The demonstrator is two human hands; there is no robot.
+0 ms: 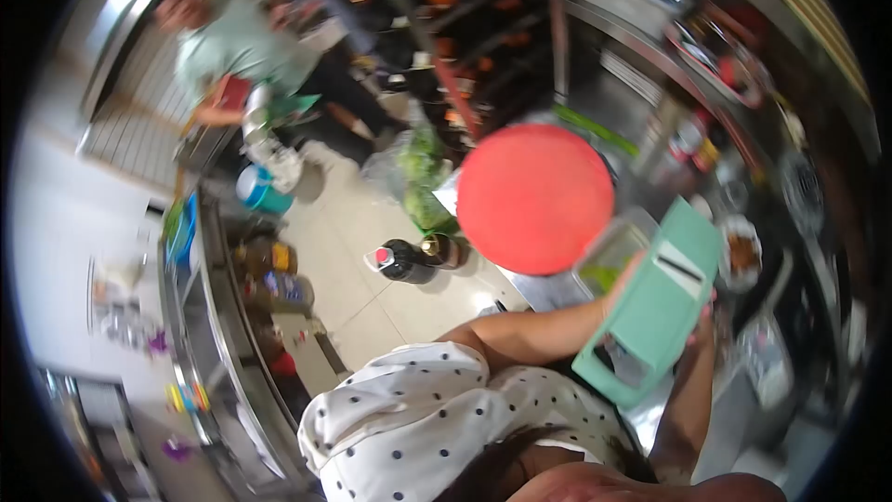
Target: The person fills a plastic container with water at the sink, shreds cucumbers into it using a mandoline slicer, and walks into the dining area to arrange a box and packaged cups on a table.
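A pale green mandoline slicer [650, 307], with a white slotted plate and an opening at its lower end, is held tilted in front of my body. My left hand [628, 281] grips its left edge and is partly hidden behind it. Along the right edge, the fingers of my right hand [703, 318] are closed on the slicer. Just beyond my left hand, a clear container [632, 234] with green pieces inside is partly covered by the slicer. A round red board [534, 200] lies to the left of that container.
A small bowl [741, 256] with brown contents stands right of the slicer. Dark bottles [405, 262] and a bag of green vegetables [423, 177] are on the tiled floor [362, 316]. Another person [246, 46] stands far left, near a teal bucket [262, 190]. Shelving [218, 316] lines the left.
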